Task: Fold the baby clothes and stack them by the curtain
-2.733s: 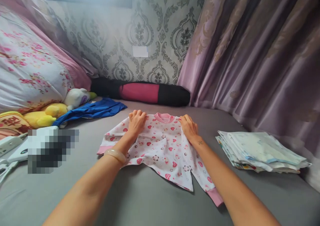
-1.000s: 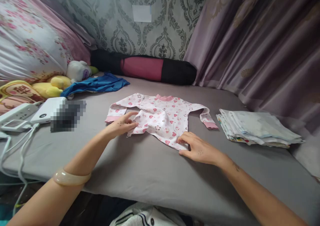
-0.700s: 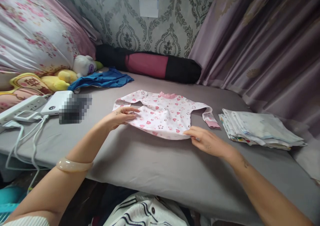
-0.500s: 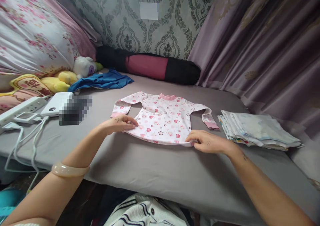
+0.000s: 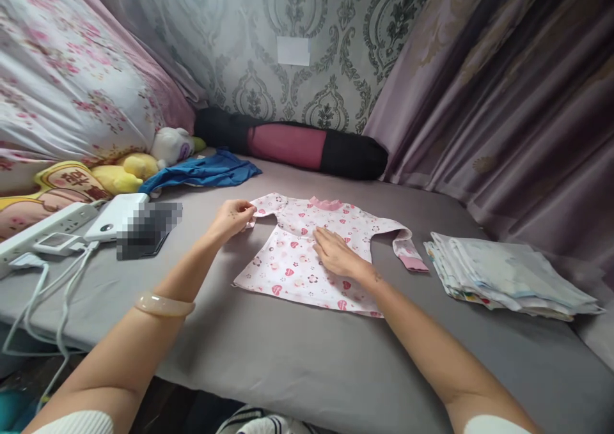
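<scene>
A small white long-sleeved shirt (image 5: pixel 292 264) with pink hearts and flowers lies spread on the grey bed sheet, its pink collar away from me. My left hand (image 5: pixel 234 220) pinches the left sleeve, thumb and fingers closed on the fabric; the cuff there is mostly hidden. Flat on the middle of the shirt front rests my right hand (image 5: pixel 336 250), its fingers stretched out. The right sleeve bends outward and ends in a pink cuff (image 5: pixel 413 264) on the sheet.
A stack of folded cloths (image 5: pixel 513 274) sits at the right. On the left are a power strip (image 5: pixel 43 229) with cables, a white power bank (image 5: pixel 115 217), a blurred dark item (image 5: pixel 146 229), blue cloth (image 5: pixel 206 169) and plush toys (image 5: pixel 173 145). A black-and-red bolster (image 5: pixel 288 145) lies by the wall.
Both hands have let go of the shirt's bottom hem. My left hand has moved up to the left sleeve, my right onto the shirt front. The hem now lies flatter.
</scene>
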### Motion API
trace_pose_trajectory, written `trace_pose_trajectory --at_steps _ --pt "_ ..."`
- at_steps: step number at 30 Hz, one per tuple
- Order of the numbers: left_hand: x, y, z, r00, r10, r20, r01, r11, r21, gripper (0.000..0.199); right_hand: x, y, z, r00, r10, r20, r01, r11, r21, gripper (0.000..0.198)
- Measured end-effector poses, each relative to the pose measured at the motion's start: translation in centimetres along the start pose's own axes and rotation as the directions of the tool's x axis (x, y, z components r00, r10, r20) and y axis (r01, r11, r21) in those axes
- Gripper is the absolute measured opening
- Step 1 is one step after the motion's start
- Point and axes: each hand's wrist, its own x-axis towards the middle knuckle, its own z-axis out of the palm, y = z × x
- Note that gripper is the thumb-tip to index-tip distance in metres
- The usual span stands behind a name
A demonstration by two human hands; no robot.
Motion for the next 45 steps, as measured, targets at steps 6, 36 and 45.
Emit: trace_pose_trajectory --at_steps 6,36,45 --pt "4.2 -0.9 -2.7 0.999 0.008 -0.038 -0.01 0.998 -0.056 0.036 3.6 -1.9 1.1 1.0 0.02 0.011 -0.02 1.0 -0.006 0.06" --pt "14.9 -1.4 4.3 0.886 0.395 0.243 -0.439 0.884 0.161 0.033 16.0 4.4 -1.5 0.935 0.197 -0.293 -0.262 0.944 -0.202 0.034" --pt "16.4 -1.3 6.6 0.856 0.473 0.21 -0.506 0.685 0.524 0.028 16.4 4.3 -0.4 0.865 0.228 -0.448 -0.347 0.916 -0.204 0.046"
